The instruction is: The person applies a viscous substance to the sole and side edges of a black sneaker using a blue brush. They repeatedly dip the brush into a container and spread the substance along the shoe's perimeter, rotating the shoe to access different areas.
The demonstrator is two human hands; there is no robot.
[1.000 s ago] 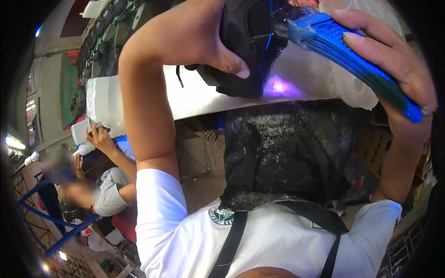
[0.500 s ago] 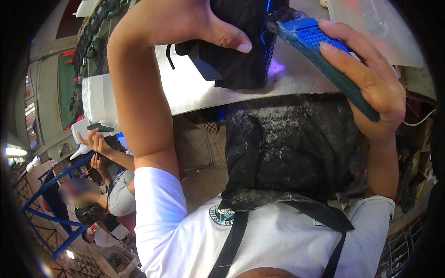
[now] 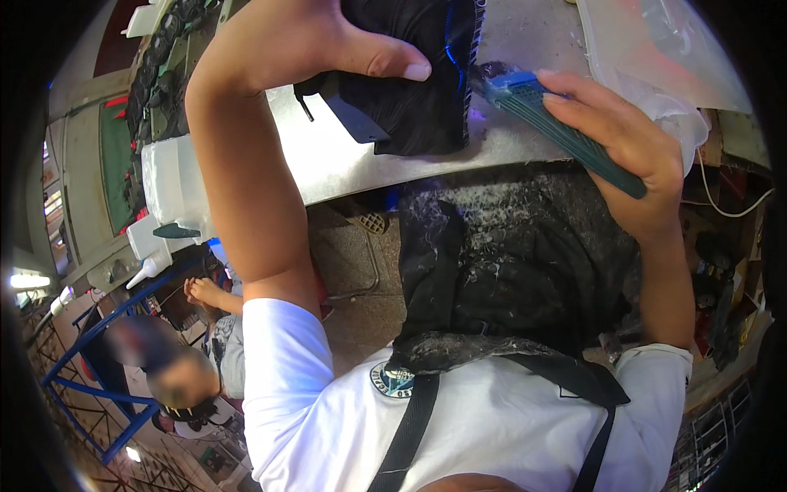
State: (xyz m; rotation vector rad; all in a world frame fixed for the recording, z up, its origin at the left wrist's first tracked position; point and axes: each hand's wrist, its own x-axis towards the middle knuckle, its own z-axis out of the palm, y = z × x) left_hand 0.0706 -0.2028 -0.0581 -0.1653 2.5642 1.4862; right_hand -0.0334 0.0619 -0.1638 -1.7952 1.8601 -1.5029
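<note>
My left hand (image 3: 328, 49) lies over a black fabric shoe upper (image 3: 414, 111) with light stitching along its right edge. The thumb presses on the upper; the other fingers are out of sight. A stiff dark flap and a short lace hang from its left side. In my right hand (image 3: 635, 143) is a brush (image 3: 566, 138) with a ribbed green handle and a blue textured top. Its dark, caked bristle tip sits right beside the stitched edge; whether it touches I cannot tell.
The upper rests on a shiny metal table (image 3: 320, 164). A clear plastic container (image 3: 656, 49) stands at the right, a translucent box (image 3: 176, 184) at the left. My black apron (image 3: 508, 246) has whitish residue. Co-workers (image 3: 225, 328) are at lower left.
My right hand and the brush have shifted left, and the brush tip is slightly lower. The shoe upper has moved a little left with my left hand. A co-worker's hands have come down.
</note>
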